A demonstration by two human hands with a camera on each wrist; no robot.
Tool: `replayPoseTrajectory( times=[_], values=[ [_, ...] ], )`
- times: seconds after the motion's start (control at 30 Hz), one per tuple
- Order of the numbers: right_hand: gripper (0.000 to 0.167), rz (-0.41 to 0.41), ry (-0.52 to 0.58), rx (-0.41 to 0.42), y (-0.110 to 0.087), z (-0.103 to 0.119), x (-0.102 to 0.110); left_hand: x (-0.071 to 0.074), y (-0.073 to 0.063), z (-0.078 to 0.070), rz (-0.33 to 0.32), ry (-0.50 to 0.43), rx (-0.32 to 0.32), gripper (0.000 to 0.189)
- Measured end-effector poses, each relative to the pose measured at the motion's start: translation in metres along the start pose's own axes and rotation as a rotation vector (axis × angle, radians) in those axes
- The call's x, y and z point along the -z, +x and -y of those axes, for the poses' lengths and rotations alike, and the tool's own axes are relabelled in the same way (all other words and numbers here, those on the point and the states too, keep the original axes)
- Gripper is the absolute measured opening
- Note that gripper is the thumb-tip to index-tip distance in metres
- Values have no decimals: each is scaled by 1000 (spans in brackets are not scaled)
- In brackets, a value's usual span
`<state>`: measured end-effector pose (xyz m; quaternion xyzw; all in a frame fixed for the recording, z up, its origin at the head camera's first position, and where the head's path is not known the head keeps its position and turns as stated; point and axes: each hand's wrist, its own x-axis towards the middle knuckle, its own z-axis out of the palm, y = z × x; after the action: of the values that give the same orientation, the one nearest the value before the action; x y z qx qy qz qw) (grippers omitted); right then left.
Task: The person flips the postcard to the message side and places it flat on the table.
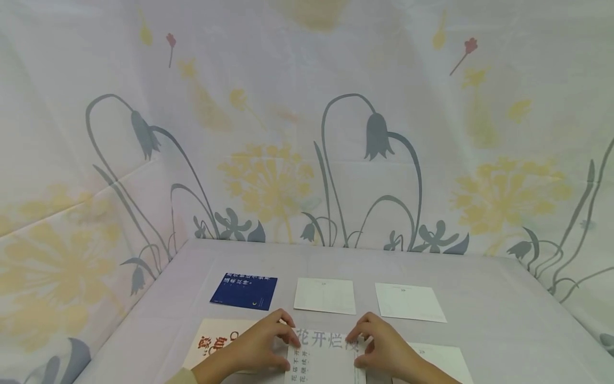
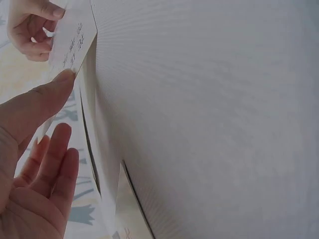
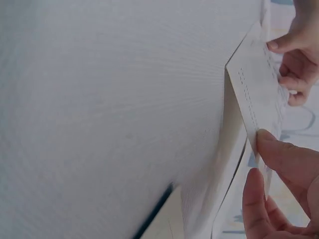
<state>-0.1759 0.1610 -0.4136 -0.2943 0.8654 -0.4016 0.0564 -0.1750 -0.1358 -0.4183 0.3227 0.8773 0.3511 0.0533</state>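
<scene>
Through my head feed, I see the left hand [image 1: 261, 342] and right hand [image 1: 384, 346] pinching opposite sides of a lettered white card [image 1: 331, 364]. I have it raised off the table [image 1: 503, 314], nearer me than the blue card [image 1: 245, 293].

Pale worktop [image 1: 508, 304] carries, far-edge side, left to right: dark blue card [image 1: 244, 293], white card [image 1: 324, 296], second white card [image 1: 410, 303]. Near-edge side: red-lettered cream card [image 1: 211, 341] toward left edge, third white card [image 1: 443, 358] toward right.
</scene>
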Motion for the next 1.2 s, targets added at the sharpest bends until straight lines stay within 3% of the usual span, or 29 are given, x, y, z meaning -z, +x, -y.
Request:
replayPoseTrajectory(
  times=[0.23, 0.37, 0.5, 0.67, 0.9, 1.03, 1.2],
  values=[
    [48, -27, 99, -28, -1, -6, 3, 0, 1, -1, -29, -260, 52, 37],
    [58, -46, 203, -66, 0, -7, 6, 2, 1, -2, -68, -341, 64, 42],
    [53, -54, 276, -124, 1, -7, 9, 3, 2, -2, -106, -374, 120, 50],
    [31, -47, 333, -201, 1, -6, 9, 4, 3, 0, -112, -407, 143, 57],
    [18, 28, 388, -252, -1, -8, 7, 4, 2, 3, -95, -364, 198, 22],
    [22, 87, 375, -263, -4, -10, 6, 4, 1, 4, -85, -331, 206, 15],
    [24, 97, 397, -257, -5, -9, 6, 4, -1, 3, -87, -368, 202, 13]
  ],
)
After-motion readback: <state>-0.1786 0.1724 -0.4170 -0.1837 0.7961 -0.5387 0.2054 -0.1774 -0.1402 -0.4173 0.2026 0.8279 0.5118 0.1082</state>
